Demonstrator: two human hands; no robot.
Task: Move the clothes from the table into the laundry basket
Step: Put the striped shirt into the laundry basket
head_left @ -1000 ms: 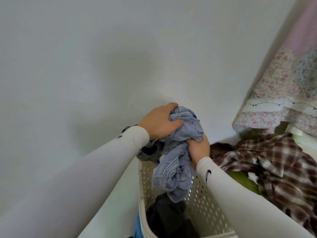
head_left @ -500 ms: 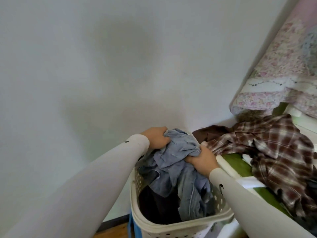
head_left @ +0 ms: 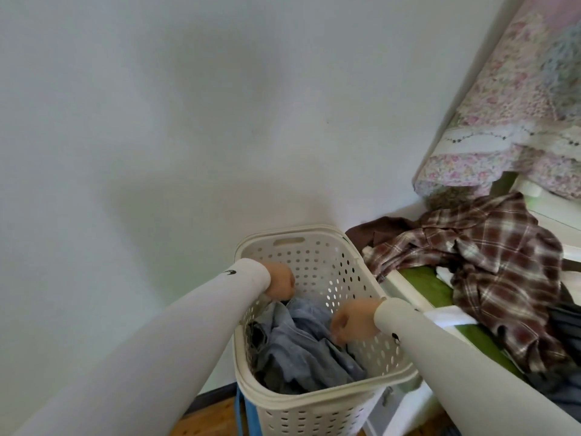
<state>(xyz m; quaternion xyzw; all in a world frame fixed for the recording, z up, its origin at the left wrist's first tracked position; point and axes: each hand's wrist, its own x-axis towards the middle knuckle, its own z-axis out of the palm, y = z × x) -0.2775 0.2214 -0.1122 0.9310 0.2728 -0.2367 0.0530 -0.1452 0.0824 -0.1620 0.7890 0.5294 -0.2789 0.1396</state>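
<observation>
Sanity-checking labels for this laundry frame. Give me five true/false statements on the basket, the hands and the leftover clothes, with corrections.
1. The blue garment lies inside the laundry basket. True.
2. The plaid shirt is in the basket. False: it lies on the table beside it.
3. Both the left hand and right hand are down inside the basket. True.
4. The basket is solid-walled. False: its walls are perforated.
5. The basket is empty. False: it holds clothes.

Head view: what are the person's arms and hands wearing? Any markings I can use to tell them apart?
Both arms wear long, close-fitting white sleeves ending at the wrist. Each carries a small dark logo near the cuff. The left hand and right hand are bare: no gloves are visible. The sleeves match, so nothing distinguishes them.
</observation>
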